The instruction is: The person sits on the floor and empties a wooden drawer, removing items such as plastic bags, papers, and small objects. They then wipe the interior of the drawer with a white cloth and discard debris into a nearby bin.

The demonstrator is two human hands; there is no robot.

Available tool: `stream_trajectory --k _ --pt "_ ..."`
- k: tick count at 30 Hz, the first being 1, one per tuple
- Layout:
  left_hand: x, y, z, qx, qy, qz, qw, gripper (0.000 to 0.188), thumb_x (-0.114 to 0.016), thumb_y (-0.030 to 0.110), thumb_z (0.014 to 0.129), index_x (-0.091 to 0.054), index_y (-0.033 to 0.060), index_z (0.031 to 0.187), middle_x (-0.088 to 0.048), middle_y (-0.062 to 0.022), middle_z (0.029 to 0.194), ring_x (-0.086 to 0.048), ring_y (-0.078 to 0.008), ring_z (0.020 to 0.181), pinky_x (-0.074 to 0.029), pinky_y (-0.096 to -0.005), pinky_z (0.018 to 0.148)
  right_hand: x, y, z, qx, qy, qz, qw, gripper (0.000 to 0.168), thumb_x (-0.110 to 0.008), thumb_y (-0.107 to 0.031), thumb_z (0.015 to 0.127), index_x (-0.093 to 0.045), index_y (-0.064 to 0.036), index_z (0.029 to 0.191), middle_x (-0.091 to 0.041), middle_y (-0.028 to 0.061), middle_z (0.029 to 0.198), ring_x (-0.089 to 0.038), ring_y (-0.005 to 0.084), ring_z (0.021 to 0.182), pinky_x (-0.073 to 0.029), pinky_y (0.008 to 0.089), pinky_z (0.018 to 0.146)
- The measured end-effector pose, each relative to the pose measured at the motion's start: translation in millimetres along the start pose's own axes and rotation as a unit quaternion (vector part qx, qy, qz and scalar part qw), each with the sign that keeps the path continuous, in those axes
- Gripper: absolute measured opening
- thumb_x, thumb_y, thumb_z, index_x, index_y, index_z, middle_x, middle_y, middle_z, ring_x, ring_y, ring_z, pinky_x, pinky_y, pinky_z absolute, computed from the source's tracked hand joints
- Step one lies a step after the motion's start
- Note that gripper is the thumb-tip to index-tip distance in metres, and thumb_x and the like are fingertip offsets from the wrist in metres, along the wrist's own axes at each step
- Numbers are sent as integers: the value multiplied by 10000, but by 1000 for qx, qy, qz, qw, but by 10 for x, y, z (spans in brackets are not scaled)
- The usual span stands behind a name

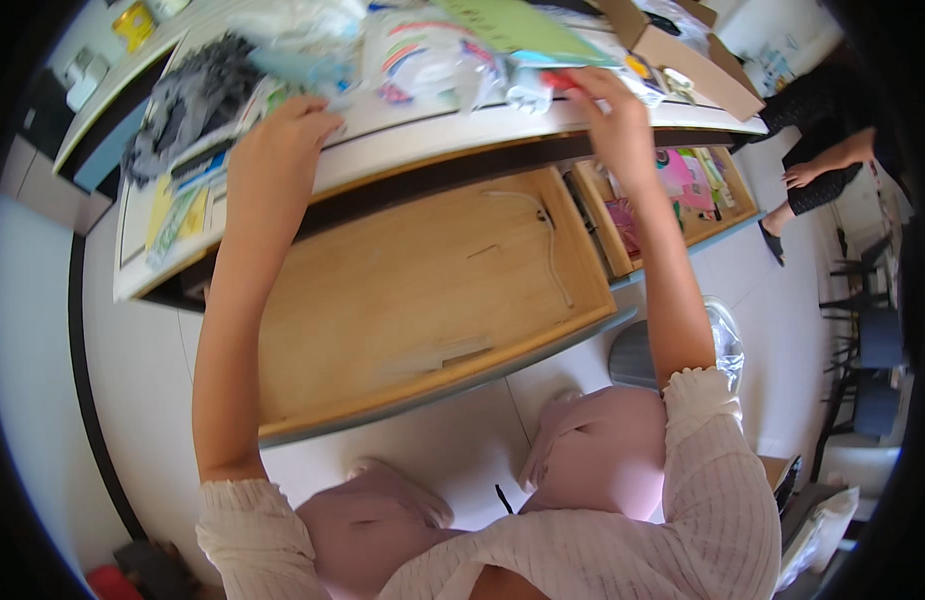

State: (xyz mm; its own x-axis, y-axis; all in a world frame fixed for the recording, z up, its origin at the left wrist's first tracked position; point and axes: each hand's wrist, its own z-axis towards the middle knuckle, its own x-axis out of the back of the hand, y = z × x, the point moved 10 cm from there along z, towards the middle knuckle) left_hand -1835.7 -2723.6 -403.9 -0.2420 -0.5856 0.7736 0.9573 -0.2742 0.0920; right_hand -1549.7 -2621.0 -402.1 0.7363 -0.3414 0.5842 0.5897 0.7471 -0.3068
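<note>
My right hand (618, 124) is over the desk's front part, with a small red object (560, 80) between its thumb and fingers. Blur hides what the object is. Beside it lies a clear plastic-wrapped item (530, 91). My left hand (271, 161) hovers at the desk's front edge, fingers curled and pointing inward; their tips are partly hidden. Near it are a light-blue plastic package (305, 67) and a heap of grey ruffled fabric (199, 94). Between the hands sits a printed clear plastic bag (428, 60). Below my arms, a wide wooden drawer (425, 277) is pulled out, with a white cord (548, 247) inside.
A second pulled-out drawer (627, 259) at right holds several colourful small items. A green folder (530, 30) and a cardboard box (687, 71) lie on the desk (402, 139). A grey bin (635, 356) stands on the floor. Another person's hand (800, 175) is at far right.
</note>
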Motion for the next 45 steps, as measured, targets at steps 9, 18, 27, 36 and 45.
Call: stream_trajectory --k 9,18,27,36,45 --pt "326 372 -34 -43 62 56 996 198 -630 173 898 -714 149 1075 -662 5 1171 -639 -249 981 -506 -332 811 297 72 -128 106 86 -230 964 219 -710 -163 857 -707 -50 1045 -701 135 1003 -673 297 873 -518 334 789" --pt "-573 748 -1278 27 -454 -253 854 264 -720 106 797 -676 45 1050 -669 -119 1025 -636 -278 910 -504 -358 808 -1068 -857 -1546 -69 -532 183 824 150 -732 -112 798 -678 -24 908 -661 82 874 -616 202 772 -493 309 687" --pt "-165 757 -1415 35 -394 -171 902 325 -686 238 828 -647 35 1078 -657 -151 1002 -615 -350 954 -486 -427 816 -1479 -1239 -2093 62 -605 122 785 270 -774 -238 730 -643 -40 859 -624 117 878 -614 322 889 -499 410 758" --pt "1205 927 -815 17 -55 -182 982 127 -737 56 719 -692 55 838 -622 -49 702 -588 -222 599 -435 -325 516 -682 -1154 -77 -294 -345 292 842 237 -730 -275 877 -643 -54 860 -633 -2 692 -566 53 543 -453 214 483" --pt "1158 1041 -954 -51 -42 -187 980 239 -772 45 635 -676 62 854 -613 -11 713 -587 -168 581 -355 -297 421 -642 -793 910 -175 -146 185 956 339 -626 -297 919 -665 38 878 -616 65 687 -549 131 593 -441 320 549"
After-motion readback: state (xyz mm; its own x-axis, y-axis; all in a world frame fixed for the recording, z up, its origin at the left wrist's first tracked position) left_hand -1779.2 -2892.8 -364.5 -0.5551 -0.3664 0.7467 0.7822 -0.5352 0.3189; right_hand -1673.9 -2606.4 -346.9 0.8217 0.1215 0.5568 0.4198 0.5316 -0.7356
